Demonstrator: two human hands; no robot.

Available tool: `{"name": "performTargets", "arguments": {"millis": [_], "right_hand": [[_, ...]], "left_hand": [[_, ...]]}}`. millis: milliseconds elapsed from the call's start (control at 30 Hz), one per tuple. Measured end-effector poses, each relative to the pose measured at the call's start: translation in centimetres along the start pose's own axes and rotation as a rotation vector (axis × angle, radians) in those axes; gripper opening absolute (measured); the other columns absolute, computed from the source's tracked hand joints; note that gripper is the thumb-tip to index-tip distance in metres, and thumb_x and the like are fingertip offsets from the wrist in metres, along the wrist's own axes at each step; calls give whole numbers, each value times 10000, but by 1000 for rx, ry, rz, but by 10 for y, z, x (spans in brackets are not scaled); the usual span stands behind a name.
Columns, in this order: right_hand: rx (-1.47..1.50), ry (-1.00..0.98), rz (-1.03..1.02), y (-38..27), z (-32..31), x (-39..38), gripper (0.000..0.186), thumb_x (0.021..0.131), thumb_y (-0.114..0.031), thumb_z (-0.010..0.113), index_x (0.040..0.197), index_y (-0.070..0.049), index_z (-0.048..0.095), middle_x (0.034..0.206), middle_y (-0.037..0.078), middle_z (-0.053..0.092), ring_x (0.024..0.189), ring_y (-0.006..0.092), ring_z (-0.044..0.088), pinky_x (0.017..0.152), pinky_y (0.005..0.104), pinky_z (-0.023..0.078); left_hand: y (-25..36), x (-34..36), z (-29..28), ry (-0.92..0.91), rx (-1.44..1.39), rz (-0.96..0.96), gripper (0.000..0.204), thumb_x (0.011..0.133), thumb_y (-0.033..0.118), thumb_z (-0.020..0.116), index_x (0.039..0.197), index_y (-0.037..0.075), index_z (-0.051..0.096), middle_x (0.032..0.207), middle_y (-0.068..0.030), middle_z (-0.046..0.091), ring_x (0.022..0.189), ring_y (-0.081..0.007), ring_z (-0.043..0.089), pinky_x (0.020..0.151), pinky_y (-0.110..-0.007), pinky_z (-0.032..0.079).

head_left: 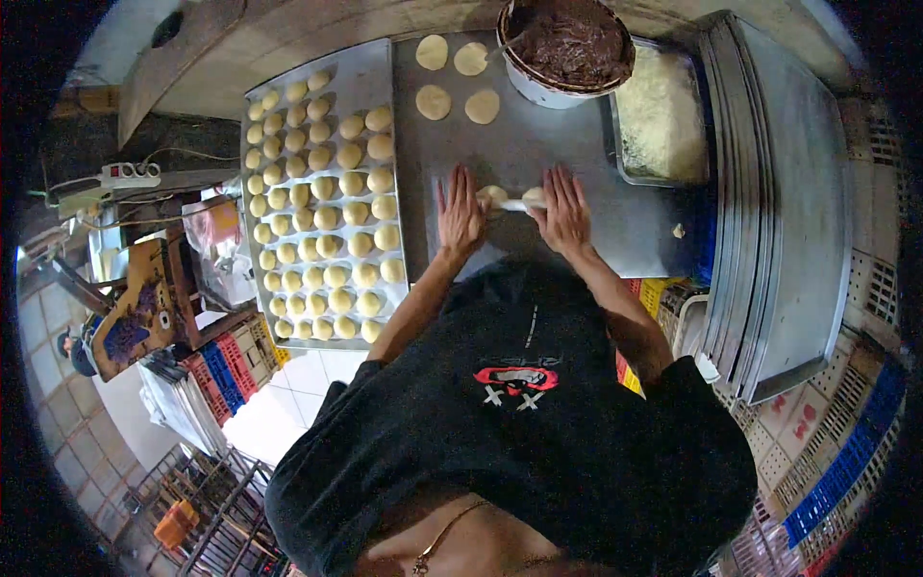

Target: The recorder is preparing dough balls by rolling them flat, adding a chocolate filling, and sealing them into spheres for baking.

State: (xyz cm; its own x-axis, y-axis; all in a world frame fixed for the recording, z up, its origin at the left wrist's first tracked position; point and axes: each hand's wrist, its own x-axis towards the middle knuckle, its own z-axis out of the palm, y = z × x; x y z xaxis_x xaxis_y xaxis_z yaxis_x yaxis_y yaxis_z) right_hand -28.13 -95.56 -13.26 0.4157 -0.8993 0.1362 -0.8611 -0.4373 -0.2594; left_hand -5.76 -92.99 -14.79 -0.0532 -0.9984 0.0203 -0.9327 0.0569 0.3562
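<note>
Rolling pin (515, 205), slim and whitish, lies crosswise on our grey metal desk (606, 226), between our two hands, with its ends running in under them. Our left hand (462, 213) is laid flat, fingers stretched forward; our right hand (563, 213) is spread likewise, its fingers slightly apart. We see two small dough pieces (492, 194) at the pin's far side, though we can't quite tell how much of each it covers. Farther off lie four flattened dough rounds (433, 102), beside a white tub (541, 90) of dark brown paste (574, 43). To our right sits a tray (663, 180) of pale, crumbly powder (660, 120), and beyond it lean stacked metal sheets (793, 202). To our left, a large tray (361, 65) carries rows of dough balls (328, 246).
</note>
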Motion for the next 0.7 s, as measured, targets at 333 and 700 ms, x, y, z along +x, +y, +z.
{"name": "performTargets", "arguments": {"millis": [333, 700], "right_hand": [[4, 36, 3, 17, 15, 56, 745, 919, -425, 515, 1434, 55, 275, 1486, 226, 316, 1404, 356, 260, 1151, 494, 191], [392, -126, 56, 17, 5, -51, 434, 856, -253, 636, 1213, -10, 588, 1369, 148, 474, 1273, 359, 421, 1064, 504, 327]], "left_hand": [[-11, 45, 0, 101, 170, 75, 721, 937, 419, 439, 1447, -56, 256, 1519, -222, 261, 1434, -316, 213, 1149, -549, 117], [-14, -53, -28, -47, -215, -17, 494, 908, 281, 539, 1355, 79, 486, 1425, -132, 424, 1172, -326, 476, 976, -474, 356]]}}
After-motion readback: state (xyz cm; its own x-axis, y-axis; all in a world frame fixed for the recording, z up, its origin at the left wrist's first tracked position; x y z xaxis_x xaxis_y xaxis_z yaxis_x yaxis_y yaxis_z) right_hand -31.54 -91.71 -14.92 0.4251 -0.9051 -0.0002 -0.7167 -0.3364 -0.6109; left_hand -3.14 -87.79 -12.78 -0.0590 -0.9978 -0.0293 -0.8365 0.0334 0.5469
